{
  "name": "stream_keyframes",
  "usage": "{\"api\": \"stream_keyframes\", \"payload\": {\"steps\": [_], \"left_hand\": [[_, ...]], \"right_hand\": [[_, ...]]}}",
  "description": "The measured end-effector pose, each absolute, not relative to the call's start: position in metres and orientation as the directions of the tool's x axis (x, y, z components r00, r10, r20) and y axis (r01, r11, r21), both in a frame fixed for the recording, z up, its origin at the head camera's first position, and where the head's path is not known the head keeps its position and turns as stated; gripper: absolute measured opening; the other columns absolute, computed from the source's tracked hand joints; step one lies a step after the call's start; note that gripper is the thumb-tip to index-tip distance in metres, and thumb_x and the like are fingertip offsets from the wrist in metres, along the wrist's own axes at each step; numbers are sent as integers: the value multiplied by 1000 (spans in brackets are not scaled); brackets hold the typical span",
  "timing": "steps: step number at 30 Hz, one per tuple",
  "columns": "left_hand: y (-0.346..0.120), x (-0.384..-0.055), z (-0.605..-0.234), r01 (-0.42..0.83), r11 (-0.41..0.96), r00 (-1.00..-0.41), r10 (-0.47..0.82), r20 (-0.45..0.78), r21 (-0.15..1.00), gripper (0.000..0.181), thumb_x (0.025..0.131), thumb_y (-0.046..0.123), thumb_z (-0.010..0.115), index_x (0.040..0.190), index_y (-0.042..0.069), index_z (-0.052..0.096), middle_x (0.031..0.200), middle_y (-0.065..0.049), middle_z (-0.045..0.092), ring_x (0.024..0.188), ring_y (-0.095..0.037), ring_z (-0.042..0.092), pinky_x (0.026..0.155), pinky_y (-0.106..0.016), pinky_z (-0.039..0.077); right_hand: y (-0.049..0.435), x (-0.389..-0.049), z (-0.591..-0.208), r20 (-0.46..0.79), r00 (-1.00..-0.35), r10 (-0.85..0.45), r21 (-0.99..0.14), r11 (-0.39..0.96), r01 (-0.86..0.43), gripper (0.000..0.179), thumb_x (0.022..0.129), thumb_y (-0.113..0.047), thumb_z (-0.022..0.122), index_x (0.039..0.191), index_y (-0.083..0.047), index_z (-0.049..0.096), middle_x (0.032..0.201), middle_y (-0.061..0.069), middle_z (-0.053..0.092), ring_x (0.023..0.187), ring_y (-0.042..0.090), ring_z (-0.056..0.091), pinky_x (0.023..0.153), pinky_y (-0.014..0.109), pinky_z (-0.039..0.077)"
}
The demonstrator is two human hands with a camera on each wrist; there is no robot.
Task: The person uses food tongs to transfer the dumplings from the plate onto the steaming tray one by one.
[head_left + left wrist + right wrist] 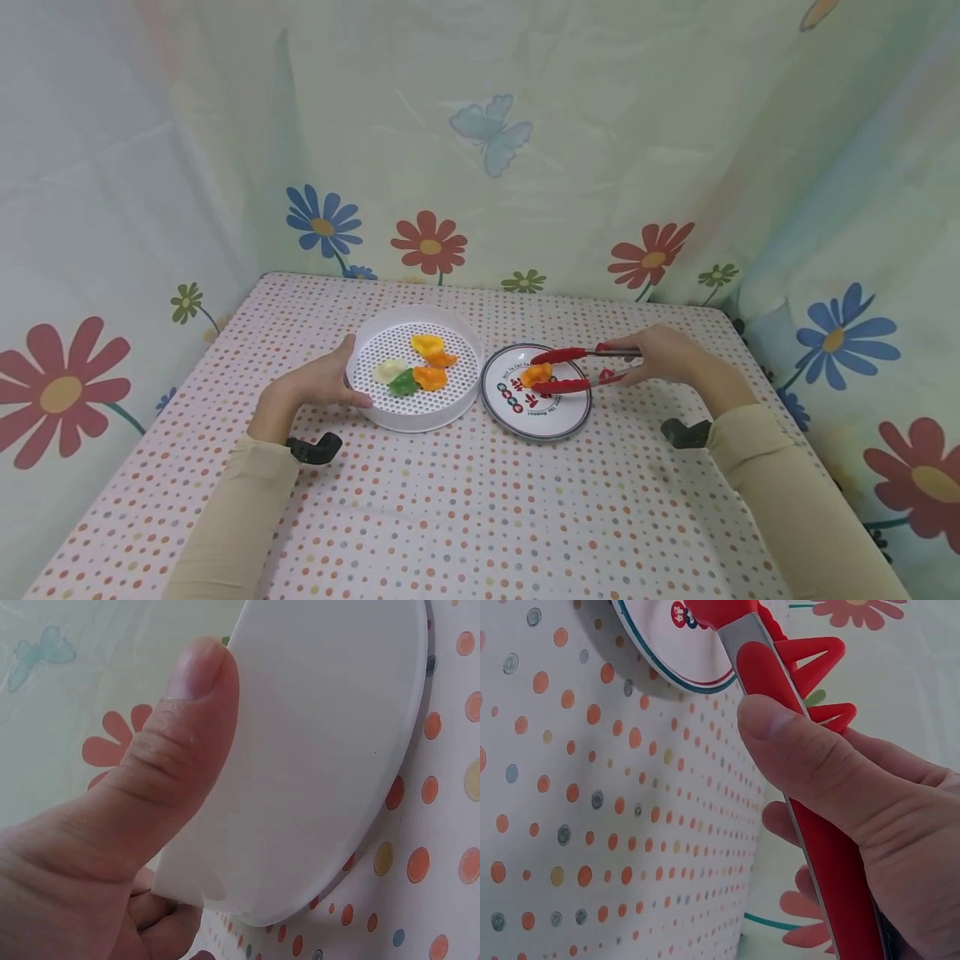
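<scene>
My left hand (322, 382) grips the side of a white round steamer basket (420, 421) with a perforated floor. In the left wrist view, its thumb (187, 727) lies along the basket's outer wall. Inside the basket lie a yellow dumpling-shaped piece (427, 345), orange ones (430, 379), a green one (404, 383) and a pale one (390, 371). My right hand (660, 354) holds red-tipped tongs (562, 387), spread over a small white plate (551, 427). Another orange dumpling-shaped piece (536, 374) is between the tong tips, over the plate's printed middle.
The plate sits right beside the basket's right side. Both stand on a table with a dotted cloth (465, 517). A flowered curtain (570, 183) hangs behind the table and at both sides.
</scene>
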State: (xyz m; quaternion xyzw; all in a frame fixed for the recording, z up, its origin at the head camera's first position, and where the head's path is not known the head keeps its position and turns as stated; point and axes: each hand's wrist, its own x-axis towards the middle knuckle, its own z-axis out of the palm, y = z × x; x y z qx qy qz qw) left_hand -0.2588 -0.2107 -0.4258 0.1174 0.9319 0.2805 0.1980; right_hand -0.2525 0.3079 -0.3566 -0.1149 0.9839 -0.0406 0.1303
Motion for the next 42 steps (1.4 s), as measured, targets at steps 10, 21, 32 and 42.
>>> {"api": "stream_keyframes", "payload": {"steps": [10, 21, 32, 42], "left_hand": [[-211, -258, -425, 96, 804, -895, 328, -303, 587, 141, 60, 56, 82, 150, 3, -13, 159, -22, 2, 145, -41, 11, 117, -55, 15], [-209, -257, -422, 85, 817, -896, 313, -315, 570, 141, 60, 57, 81, 151, 3, -12, 158, -24, 2, 145, -42, 12, 116, -56, 16], [-209, -256, -422, 94, 809, -894, 325, -308, 580, 140, 61, 55, 82, 151, 3, -12, 158, -23, 3, 145, -41, 13, 116, -56, 16], [-209, -257, -422, 80, 813, -894, 315, -319, 577, 139, 62, 55, 81, 151, 5, -13, 159, -21, 0, 145, -41, 10, 117, -56, 15]], "right_hand": [[308, -249, -360, -255, -932, -258, -114, 965, -236, 69, 72, -36, 81, 134, -20, 56, 127, 21, 60, 116, 41, 54, 90, 60, 48], [313, -242, -369, -243, -944, -225, -143, 970, -194, 69, 73, -40, 80, 134, -20, 56, 123, 19, 63, 106, 34, 56, 82, 52, 49], [306, -242, -362, -171, -964, -204, -208, 964, -167, 77, 69, -48, 80, 136, -18, 54, 126, 21, 61, 101, 30, 55, 74, 41, 50], [239, -237, -331, -84, -969, -231, -101, 970, -222, 77, 72, -54, 75, 139, -25, 50, 85, 9, 68, 71, 21, 50, 55, 26, 35]]}}
